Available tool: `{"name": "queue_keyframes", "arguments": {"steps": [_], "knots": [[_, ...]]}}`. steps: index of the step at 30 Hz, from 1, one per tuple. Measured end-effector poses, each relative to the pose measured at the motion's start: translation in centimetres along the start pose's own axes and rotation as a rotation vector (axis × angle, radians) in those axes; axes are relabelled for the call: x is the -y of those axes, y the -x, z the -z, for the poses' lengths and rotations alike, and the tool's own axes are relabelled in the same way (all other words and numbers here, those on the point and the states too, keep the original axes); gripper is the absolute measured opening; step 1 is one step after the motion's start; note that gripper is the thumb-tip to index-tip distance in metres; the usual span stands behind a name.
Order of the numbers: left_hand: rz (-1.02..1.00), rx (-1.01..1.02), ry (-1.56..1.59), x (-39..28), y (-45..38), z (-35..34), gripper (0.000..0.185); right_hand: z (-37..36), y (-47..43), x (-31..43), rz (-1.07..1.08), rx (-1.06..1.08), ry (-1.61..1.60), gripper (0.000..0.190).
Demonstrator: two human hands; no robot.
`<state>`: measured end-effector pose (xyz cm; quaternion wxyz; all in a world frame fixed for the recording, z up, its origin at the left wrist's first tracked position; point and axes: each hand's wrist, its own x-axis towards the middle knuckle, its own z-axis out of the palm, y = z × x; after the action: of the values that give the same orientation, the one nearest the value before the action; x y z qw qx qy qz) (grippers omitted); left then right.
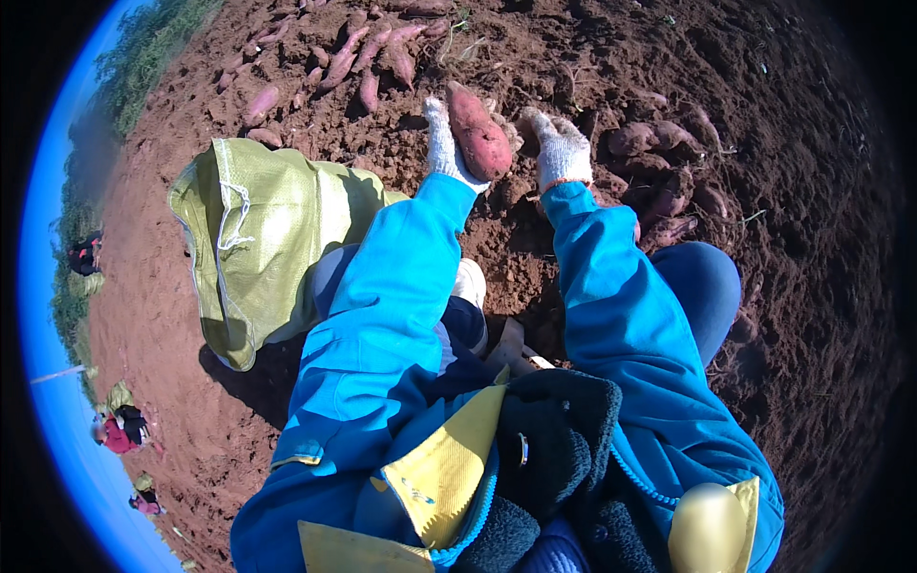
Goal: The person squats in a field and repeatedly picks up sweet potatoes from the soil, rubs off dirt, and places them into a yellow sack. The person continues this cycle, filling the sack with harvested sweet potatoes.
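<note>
My left hand (448, 147), in a white knit glove, holds a large reddish sweet potato (480, 132), its thumb along the left side and dirty fingertips showing on the right. Just right of it, my right hand (562, 147), gloved and soiled at the fingers, is apart from that sweet potato; its fingers curl over the soil, and whether they grip anything is unclear. Several sweet potatoes (344, 61) lie on the soil beyond my left hand. A pile of soil-covered sweet potatoes (670, 136) is to the right of my right hand.
A yellow-green woven sack (276, 236) with a white tie string stands by my left knee. My white shoe (470, 283) is on the soil between my arms. Far left, people (122, 430) are in the field near other sacks, with green plants (143, 71) along its edge.
</note>
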<state>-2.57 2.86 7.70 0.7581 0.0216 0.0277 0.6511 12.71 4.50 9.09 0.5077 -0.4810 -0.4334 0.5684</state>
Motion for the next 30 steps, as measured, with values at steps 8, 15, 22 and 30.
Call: {"name": "queue_keyframes", "arguments": {"steps": [8,15,22,30], "knots": [[-0.100,-0.321,-0.275,1.1,1.4,-3.5,0.040,1.2,-2.5,-3.6,0.164,0.083,0.452,0.036],[-0.399,-0.238,-0.520,-2.6,7.0,-13.5,0.045,1.3,-3.2,-4.8,-0.273,0.065,-0.095,0.024],[-0.753,-0.550,-1.278,-17.3,19.5,-23.2,0.046,1.7,-3.2,-5.0,-0.266,0.084,0.013,0.021],[-0.477,-1.000,-2.519,-27.9,27.7,-21.6,0.069,0.9,-2.1,-5.1,-0.334,0.055,0.061,0.019]]}}
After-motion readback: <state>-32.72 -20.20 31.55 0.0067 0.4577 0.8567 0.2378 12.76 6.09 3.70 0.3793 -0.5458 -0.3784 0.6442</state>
